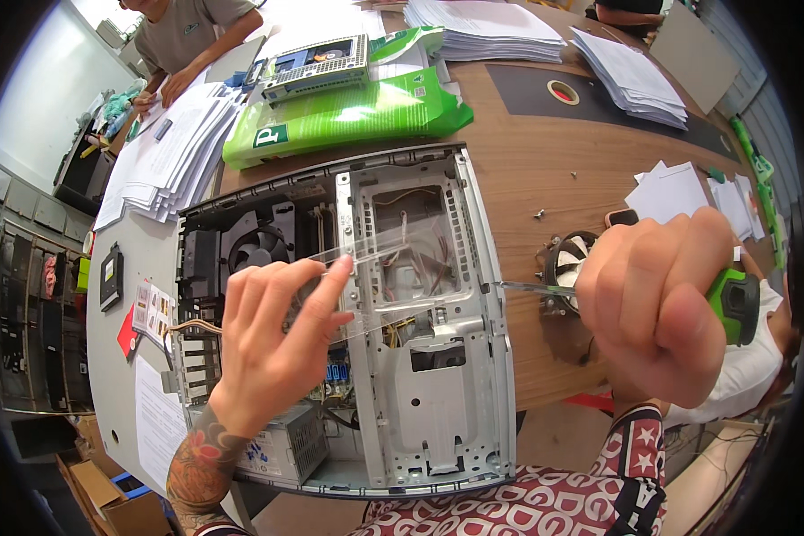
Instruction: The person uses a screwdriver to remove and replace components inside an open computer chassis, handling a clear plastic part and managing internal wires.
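Note:
An open metal computer case (442, 393) lies on the table in front of me, with a black fan (250, 246) and wiring inside. My left hand (277, 339) holds a clear plastic piece (397, 250) over the middle of the case, fingers bent at its left part. My right hand (652, 304) grips a screwdriver (731, 308) with a green handle. Its metal shaft points left, the tip at the case's right rail. Just behind the shaft is a round cooler fan (563, 268), partly hidden by that hand.
Paper stacks (143, 170), a green pack (348, 121) bearing a metal drive cage (313, 71), a tape roll (563, 91) and small screws (539, 214) lie on the wooden table (536, 357). One person (179, 45) works at back left; another (732, 375) is partly visible at right.

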`<state>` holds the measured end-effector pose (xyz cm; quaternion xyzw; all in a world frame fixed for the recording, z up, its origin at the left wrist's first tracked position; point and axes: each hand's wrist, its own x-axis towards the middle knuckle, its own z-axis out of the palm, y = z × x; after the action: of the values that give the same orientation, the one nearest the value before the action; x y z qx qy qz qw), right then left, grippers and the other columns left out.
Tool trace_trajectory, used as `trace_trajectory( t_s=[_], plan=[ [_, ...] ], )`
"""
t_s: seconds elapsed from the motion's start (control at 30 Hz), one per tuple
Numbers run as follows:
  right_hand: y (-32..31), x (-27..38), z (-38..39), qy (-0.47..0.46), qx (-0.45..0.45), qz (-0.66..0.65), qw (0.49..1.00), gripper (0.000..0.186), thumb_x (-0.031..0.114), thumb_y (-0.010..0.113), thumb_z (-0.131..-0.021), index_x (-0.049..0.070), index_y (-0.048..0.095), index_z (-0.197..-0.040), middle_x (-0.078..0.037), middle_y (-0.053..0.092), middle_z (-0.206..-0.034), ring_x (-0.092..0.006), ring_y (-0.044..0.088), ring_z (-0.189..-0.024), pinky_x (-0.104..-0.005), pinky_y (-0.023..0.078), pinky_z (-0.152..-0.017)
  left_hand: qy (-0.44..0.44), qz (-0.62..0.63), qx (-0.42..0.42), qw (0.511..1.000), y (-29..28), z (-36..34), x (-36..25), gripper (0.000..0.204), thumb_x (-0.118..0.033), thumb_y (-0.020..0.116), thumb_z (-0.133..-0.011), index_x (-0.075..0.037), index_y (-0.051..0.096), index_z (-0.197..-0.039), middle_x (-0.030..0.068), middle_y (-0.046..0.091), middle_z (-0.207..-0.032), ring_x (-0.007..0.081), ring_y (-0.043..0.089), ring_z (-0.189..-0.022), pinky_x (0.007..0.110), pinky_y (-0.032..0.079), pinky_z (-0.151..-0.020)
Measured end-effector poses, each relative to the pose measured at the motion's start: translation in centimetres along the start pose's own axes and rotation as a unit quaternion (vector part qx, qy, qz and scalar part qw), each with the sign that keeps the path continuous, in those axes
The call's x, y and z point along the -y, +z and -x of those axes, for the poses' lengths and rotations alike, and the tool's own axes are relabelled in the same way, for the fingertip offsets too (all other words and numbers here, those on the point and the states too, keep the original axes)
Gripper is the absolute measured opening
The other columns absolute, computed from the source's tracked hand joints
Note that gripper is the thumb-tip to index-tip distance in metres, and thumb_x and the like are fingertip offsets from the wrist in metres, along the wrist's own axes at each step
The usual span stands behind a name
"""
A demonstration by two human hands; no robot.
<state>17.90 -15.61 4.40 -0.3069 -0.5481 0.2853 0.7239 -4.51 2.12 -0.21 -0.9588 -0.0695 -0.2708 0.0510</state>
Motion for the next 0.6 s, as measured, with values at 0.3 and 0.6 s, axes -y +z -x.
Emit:
trace_trajectory(
  t_s=[0.3,0.6],
  plan=[
    [1.4,-0.3,0.2,0.141,-0.062,0.049,0.987,0.023,0.008,0.058,-0.089,0.007,0.042,-0.073,-0.001,0.043,-0.049,-0.0095,0.03,-0.035,-0.0274,0.024,-0.036,0.023,-0.005,0.061,0.998,-0.2,0.0,-0.3,0.047,-0.014,0.072,-0.076,-0.008,0.064,-0.121,0.0069,0.058,-0.1,0.0227,0.056,-0.089,0.039,0.043,-0.08],
    [2.3,-1.6,-0.1,0.198,-0.079,0.029,0.976,0.027,0.007,0.061,-0.085,0.008,0.04,-0.069,0.0,0.038,-0.05,-0.0097,0.029,-0.041,-0.0285,0.025,-0.043,0.026,-0.008,0.068,0.997,-0.6,0.0,-0.3,0.044,-0.014,0.072,-0.076,-0.006,0.065,-0.118,0.0067,0.057,-0.097,0.0224,0.056,-0.088,0.038,0.043,-0.079]
  ],
)
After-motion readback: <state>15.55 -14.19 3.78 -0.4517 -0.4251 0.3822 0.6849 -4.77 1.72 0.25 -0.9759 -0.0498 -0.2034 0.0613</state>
